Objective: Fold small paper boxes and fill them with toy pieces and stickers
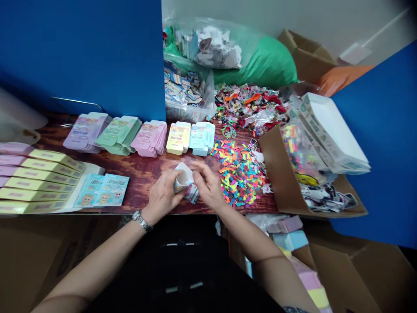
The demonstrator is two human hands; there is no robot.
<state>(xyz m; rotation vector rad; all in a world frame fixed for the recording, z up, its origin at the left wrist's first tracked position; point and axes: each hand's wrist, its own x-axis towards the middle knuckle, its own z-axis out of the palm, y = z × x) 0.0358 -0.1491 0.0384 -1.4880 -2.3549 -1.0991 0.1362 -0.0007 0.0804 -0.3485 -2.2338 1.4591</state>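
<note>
My left hand [165, 188] is wrapped round a small cardboard box [184, 173] whose top stands open toward me, showing its white inside. My right hand [207, 183] has its fingers bent, with thumb and fingertips at the right edge of that opening. Whether they also pinch a small item is hidden. Just under the hands lies a small dark printed stack [192, 194], partly covered. To the right spreads a pile of small bright plastic pieces [241, 171]. Two closed blue boxes [112, 190] lie flat on the left.
Flat folded cartons stand in purple [85, 131], green [117, 134], pink [150, 137], yellow [178, 138] and blue [202, 138] stacks along the back. Filled yellow boxes [39, 182] line the left. A cardboard carton [276, 167], trinket heap [249, 106] and bin of cards [187, 89] stand right and behind.
</note>
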